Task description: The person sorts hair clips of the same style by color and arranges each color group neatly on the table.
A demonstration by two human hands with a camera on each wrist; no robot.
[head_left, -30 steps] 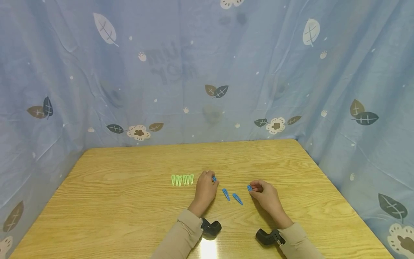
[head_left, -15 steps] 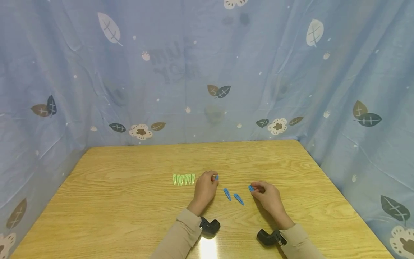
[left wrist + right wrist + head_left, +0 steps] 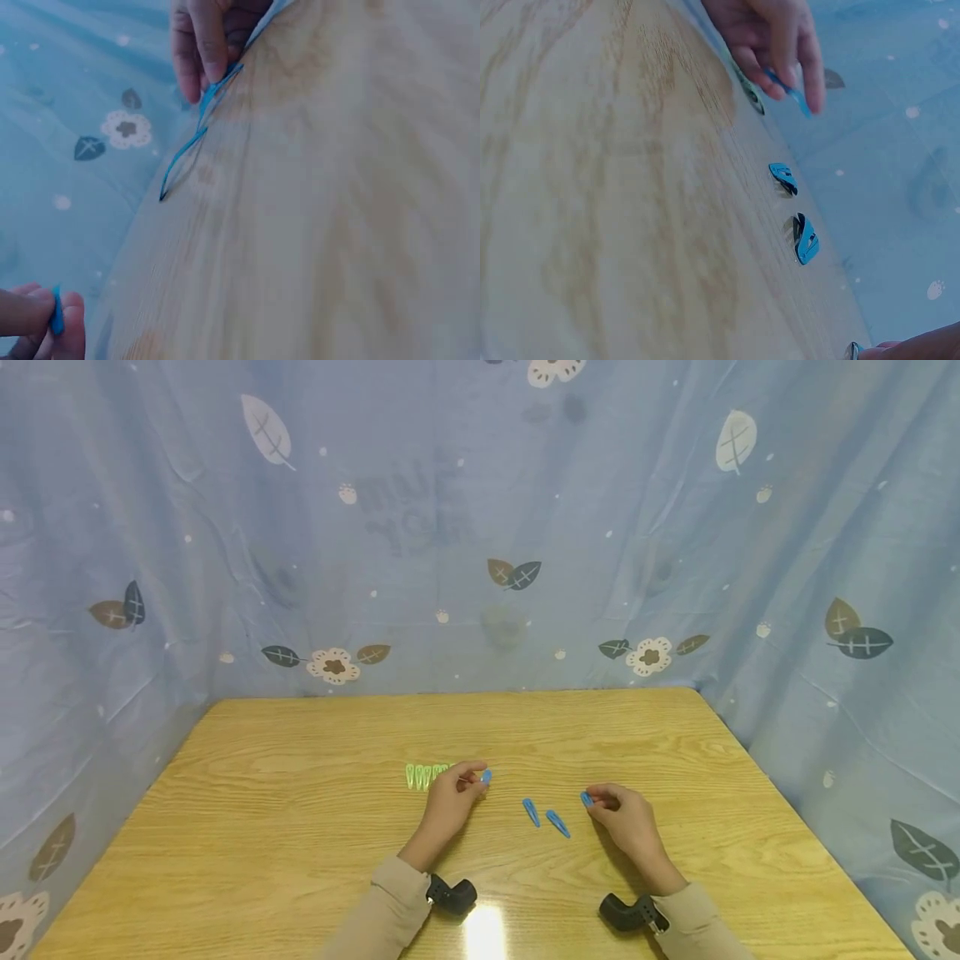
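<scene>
My left hand [image 3: 448, 800] pinches a blue snap hair clip [image 3: 486, 777] between thumb and fingers, in front of a row of green hair clips [image 3: 418, 777] that it partly covers. In the right wrist view that same left hand [image 3: 780, 41] appears at the top, its clip [image 3: 799, 99] raised over the table. Farther right, my right hand [image 3: 628, 820] pinches another blue hair clip [image 3: 587, 798] close to the tabletop. Between the hands lie two more blue hair clips, one to the left [image 3: 531, 812] and one to the right [image 3: 558, 824], both slanted.
The wood-grain table [image 3: 300, 852] reaches back to a blue patterned curtain [image 3: 420, 568] that also hangs along both sides. A black wrist mount [image 3: 453, 896] sits on the left wrist, and a second black mount [image 3: 628, 913] on the right.
My left hand has moved left with its blue clip, now overlapping the right end of the green row. My right hand stays nearly in place, still pinching its clip.
</scene>
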